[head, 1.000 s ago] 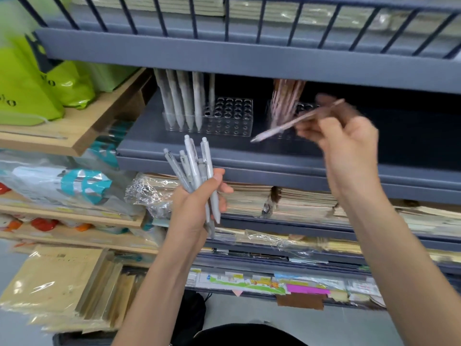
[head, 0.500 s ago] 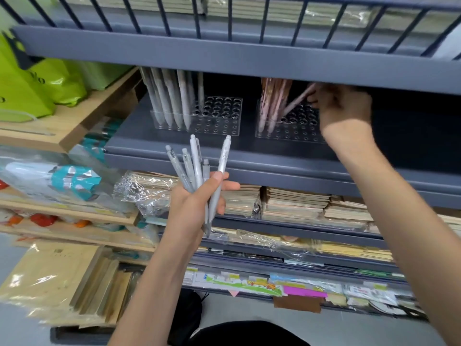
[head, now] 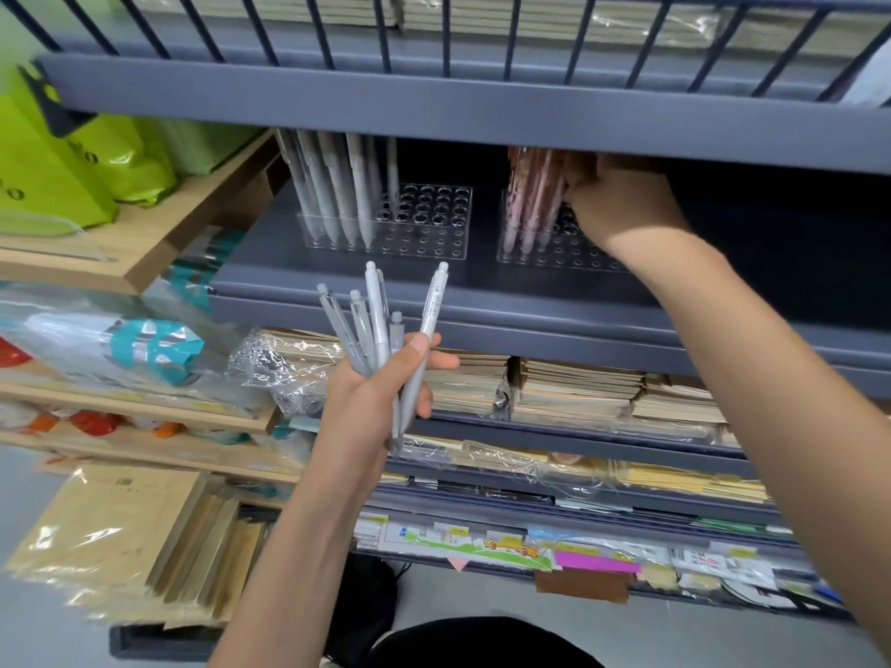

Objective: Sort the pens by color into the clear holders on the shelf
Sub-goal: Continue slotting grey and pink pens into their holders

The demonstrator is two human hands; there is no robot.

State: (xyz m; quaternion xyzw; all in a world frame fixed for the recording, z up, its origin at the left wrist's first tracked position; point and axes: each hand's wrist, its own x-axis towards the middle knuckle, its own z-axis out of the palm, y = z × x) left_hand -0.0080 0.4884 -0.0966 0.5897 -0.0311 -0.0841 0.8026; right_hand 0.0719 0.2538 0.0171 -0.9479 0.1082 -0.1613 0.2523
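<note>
- A bundle of slim grey plastic pens (head: 381, 330) fans upright in the left hand's (head: 371, 407) grip.
- More grey pens (head: 332, 195) lean in the left clear perforated holder (head: 434, 233) on the grey shelf (head: 482, 301).
- Pink pens (head: 530, 200) stand in the right clear holder (head: 569, 257).

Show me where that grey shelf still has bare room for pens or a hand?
Free: empty holes in the left holder, right of its grey pens; the gap between it and the right holder; the shelf strip before them. Crowded: the pink pens, where the right hand reaches.
</note>
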